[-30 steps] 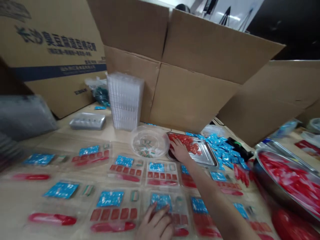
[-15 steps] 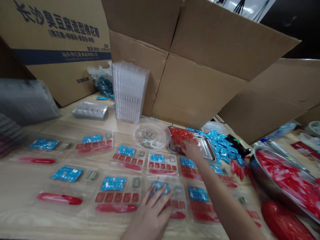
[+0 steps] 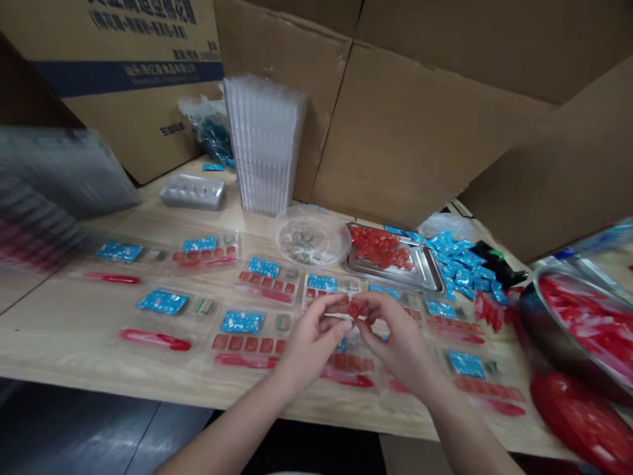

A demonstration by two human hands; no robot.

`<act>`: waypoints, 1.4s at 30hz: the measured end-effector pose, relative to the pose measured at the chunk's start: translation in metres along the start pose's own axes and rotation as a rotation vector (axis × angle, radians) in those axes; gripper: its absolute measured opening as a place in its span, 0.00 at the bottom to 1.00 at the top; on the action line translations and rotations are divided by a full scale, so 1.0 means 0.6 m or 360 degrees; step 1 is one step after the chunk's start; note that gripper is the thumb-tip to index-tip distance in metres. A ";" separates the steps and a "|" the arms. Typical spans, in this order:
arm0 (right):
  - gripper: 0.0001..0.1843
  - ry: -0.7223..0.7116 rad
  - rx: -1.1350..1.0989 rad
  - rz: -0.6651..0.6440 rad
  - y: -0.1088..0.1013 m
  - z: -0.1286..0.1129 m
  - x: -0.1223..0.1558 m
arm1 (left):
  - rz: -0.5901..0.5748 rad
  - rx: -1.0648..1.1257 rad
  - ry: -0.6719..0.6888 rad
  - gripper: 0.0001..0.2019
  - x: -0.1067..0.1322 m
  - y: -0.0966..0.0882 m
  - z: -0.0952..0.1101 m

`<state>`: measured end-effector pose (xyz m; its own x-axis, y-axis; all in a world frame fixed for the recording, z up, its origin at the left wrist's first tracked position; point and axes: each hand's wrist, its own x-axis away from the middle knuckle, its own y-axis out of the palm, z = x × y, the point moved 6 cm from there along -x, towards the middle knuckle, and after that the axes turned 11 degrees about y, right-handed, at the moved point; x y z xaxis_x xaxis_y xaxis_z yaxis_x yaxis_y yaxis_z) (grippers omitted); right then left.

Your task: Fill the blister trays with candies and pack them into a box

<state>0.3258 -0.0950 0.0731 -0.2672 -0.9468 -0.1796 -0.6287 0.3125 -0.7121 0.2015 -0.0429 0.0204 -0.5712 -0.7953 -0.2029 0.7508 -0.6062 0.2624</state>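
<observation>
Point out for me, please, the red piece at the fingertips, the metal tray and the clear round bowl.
Red piece (image 3: 354, 309): head view, on its visible middle.
Metal tray (image 3: 423, 265): head view, on bare floor toward its right.
Clear round bowl (image 3: 341, 239): head view, on its right-hand wall.

A red piece (image 3: 355, 309) between the fingertips of the left hand (image 3: 309, 340) and right hand (image 3: 397, 335) is too small and blurred to identify. The hands partly hide the plastic packs (image 3: 349, 363) beneath. The right edge crops the steel bowl (image 3: 546, 353); the top, the printed carton (image 3: 119, 122); the left, blurred stacked trays (image 3: 54, 168).
</observation>
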 end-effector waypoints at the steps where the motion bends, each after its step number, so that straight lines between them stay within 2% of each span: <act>1: 0.17 -0.0049 0.0064 0.0043 0.005 -0.014 0.014 | 0.0024 0.0133 -0.0050 0.16 -0.005 0.005 -0.003; 4: 0.18 -0.0088 0.0072 0.0108 0.012 -0.028 0.034 | 0.0119 0.0258 -0.0125 0.12 -0.003 0.006 -0.010; 11: 0.08 0.0052 -0.0203 -0.0043 0.010 -0.018 0.033 | 0.0102 0.0343 -0.0129 0.10 0.019 -0.001 0.006; 14: 0.09 0.0000 -0.0226 -0.0064 0.011 -0.025 0.040 | -0.0043 0.0445 -0.0172 0.11 0.020 0.003 0.015; 16: 0.10 -0.0069 -0.0203 -0.0064 0.013 -0.032 0.046 | -0.0216 0.0570 -0.0271 0.12 0.024 0.008 0.016; 18: 0.10 -0.0101 -0.0182 -0.0070 0.017 -0.037 0.052 | -0.0311 0.0656 -0.0359 0.11 0.029 0.007 0.012; 20: 0.09 -0.0107 -0.0151 -0.0032 0.018 -0.041 0.057 | -0.0268 0.0716 -0.0375 0.11 0.032 0.001 0.006; 23: 0.09 -0.0160 -0.0048 0.0162 0.011 -0.051 0.066 | -0.0158 0.0907 -0.0369 0.13 0.036 0.000 -0.003; 26: 0.10 -0.0270 0.0083 0.0316 0.003 -0.069 0.075 | -0.0032 0.1123 -0.0449 0.10 0.042 0.007 -0.008; 29: 0.10 -0.0337 0.0119 0.0348 -0.004 -0.081 0.078 | 0.0072 0.1241 -0.0516 0.09 0.043 0.012 -0.001; 34: 0.09 -0.0286 0.0109 0.0377 -0.019 -0.079 0.071 | 0.0106 0.1264 -0.0516 0.10 0.043 0.015 0.016; 42: 0.12 -0.0471 0.0329 0.0387 -0.003 -0.080 0.068 | 0.0301 0.1152 -0.0497 0.07 0.045 0.015 0.008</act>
<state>0.2810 -0.1305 0.0998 -0.1498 -0.8383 -0.5243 -0.4059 0.5357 -0.7405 0.1909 -0.0700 0.0220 -0.6027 -0.7835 0.1508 0.5044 -0.2277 0.8329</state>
